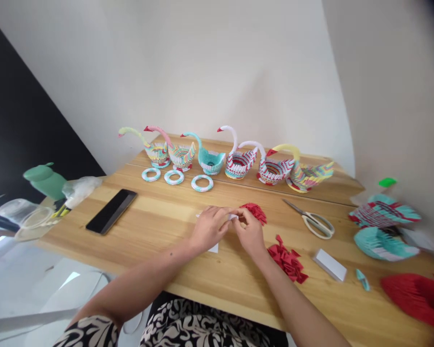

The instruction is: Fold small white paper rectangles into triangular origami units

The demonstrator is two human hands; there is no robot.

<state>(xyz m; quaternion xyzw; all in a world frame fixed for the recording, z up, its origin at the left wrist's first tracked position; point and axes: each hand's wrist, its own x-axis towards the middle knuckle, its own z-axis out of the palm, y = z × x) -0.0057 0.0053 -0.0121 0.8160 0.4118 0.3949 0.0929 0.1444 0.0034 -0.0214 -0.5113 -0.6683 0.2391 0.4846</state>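
Note:
Near the middle of the wooden table, my left hand (210, 228) and my right hand (249, 231) meet over a small piece of white paper (232, 217). Both sets of fingers are closed on it, and most of the paper is hidden behind them. Part of another white paper piece (214, 248) lies on the table under my left hand. Just beyond my right hand sits a round cluster of folded red paper (255, 213). Close to my right forearm is a loose heap of red folded paper pieces (288, 260).
Several folded-paper swans (211, 162) line the back, with three paper rings (202, 183) before them. Scissors (313, 220), a white paper stack (330, 265) and more folded-paper work (385, 243) are right. A phone (112, 211) lies left, near a green bottle (45, 180).

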